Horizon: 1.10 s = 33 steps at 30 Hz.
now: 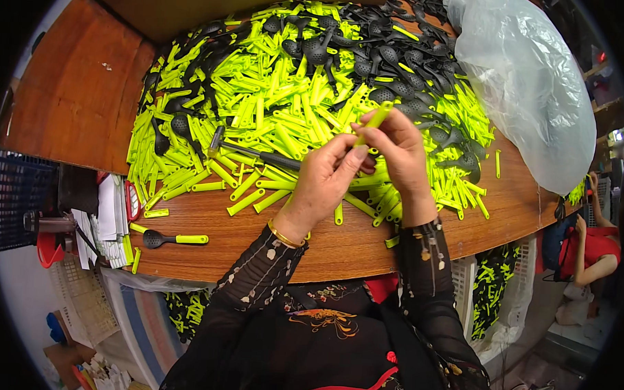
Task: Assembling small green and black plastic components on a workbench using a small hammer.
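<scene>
My right hand (401, 153) pinches a lime-green plastic handle (378, 117), which slants up between thumb and fingers. Close against its lower end, my left hand (325, 182) is closed, thumb pressed on the fingers. What lies inside that left grip is hidden. Both hands are over the near side of a large heap of loose lime-green handles (260, 111). Black slotted spoon heads (317, 52) are mixed through the heap, mostly at the back and right. A hammer (258, 154) with a metal head and dark grip rests on the handles left of my left hand.
On the wooden table's (193, 253) front left lies a black spoon with a green handle (160, 239). Red-handled scissors (132, 201) and papers (110, 215) are at the left edge. A clear plastic bag (529, 86) covers the back right. Filled crates (495, 291) stand below; another person (592, 253) is far right.
</scene>
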### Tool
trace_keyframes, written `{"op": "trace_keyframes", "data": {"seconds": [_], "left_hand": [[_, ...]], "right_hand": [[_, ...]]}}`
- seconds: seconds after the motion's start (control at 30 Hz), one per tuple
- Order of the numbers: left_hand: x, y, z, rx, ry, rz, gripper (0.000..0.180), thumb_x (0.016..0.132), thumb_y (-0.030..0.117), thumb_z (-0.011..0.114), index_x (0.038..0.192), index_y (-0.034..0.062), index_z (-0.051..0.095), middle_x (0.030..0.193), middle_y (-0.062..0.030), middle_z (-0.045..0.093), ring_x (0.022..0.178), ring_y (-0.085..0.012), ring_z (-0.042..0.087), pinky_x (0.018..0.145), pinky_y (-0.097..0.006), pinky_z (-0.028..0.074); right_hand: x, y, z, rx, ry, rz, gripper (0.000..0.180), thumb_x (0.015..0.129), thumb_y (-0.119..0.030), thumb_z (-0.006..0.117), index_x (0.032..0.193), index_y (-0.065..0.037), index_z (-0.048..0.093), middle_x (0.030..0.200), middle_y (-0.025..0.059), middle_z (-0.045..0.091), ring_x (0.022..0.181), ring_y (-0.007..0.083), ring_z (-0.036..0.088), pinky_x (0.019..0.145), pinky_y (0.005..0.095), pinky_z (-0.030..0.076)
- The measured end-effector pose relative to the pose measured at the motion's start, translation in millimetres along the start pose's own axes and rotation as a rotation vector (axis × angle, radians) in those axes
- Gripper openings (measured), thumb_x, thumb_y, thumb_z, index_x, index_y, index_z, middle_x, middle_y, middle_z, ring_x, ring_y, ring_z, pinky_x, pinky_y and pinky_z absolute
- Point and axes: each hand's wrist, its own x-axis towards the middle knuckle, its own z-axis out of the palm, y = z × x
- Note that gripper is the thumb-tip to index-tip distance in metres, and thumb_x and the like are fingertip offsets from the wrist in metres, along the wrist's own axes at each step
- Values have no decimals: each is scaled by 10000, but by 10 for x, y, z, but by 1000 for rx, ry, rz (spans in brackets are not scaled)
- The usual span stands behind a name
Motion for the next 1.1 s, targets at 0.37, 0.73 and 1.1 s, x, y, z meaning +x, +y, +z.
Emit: {"op": "trace_keyframes", "data": {"seconds": [0.37, 0.73, 1.1], "left_hand": [[-32, -181, -167, -1012, -505, -412, 386, 1101, 188, 630, 1457, 49, 579, 998, -89, 696, 792, -204, 736, 774, -314, 622], [251, -154, -602, -328, 399, -9, 280, 1120, 153, 611, 1356, 17, 545, 1183, -170, 765, 862, -172, 766, 738, -276, 615], [250, -111, -488, -211, 326, -32, 286, 1134, 140, 572, 1373, -17, 572, 1173, -159, 766, 925, -181, 771, 774, -271, 612]], "right_hand": [[-2, -74, -256, 167, -285, 61, 327, 976, -128, 751, 1276, -9, 701, 981, 66, 710, 920, 166, 660, 1087, 443, 529], [244, 354, -148, -1325, -65, -473, 294, 827, -179, 834, 1119, -169, 806, 1160, -7, 757, 1157, 256, 661, 994, 433, 469], [71, 2, -235, -1030, -418, -291, 105, 887, -183, 834, 978, -136, 809, 913, 21, 758, 928, 250, 698, 921, 413, 480]]}}
